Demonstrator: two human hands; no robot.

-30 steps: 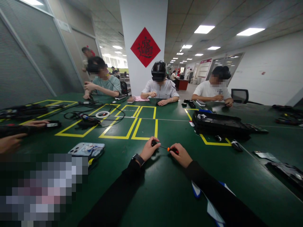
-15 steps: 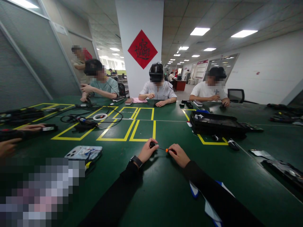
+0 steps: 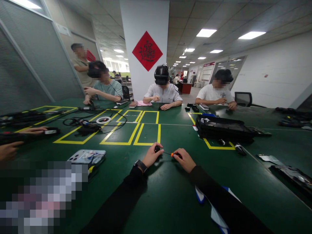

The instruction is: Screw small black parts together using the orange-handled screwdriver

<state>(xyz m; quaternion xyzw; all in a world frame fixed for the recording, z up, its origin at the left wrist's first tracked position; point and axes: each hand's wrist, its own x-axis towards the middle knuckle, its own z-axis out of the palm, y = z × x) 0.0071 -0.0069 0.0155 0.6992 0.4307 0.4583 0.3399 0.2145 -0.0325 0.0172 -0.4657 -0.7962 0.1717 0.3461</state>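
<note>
Screwdriver-like tool (image 3: 172,154), two-handed
Left hand (image 3: 151,156) pinches a black piece (image 3: 157,149); right hand (image 3: 186,160), three o'clock, clamps the handle (image 3: 179,156), likely for alignment.

Three people (image 3: 162,93) seated across the tabletop (image 3: 168,198), the wearer's two bare hands (image 3: 151,158), just one screwdriver (image 3: 172,154), one small black part (image 3: 157,149), one wristwatch (image 3: 140,165), plus one phone (image 3: 77,156), one white ring (image 3: 98,121) and a single red diamond sign (image 3: 147,52) lol

Hands (image 3: 150,157) curled, close together; forearms (image 3: 117,198) outstretched
</note>
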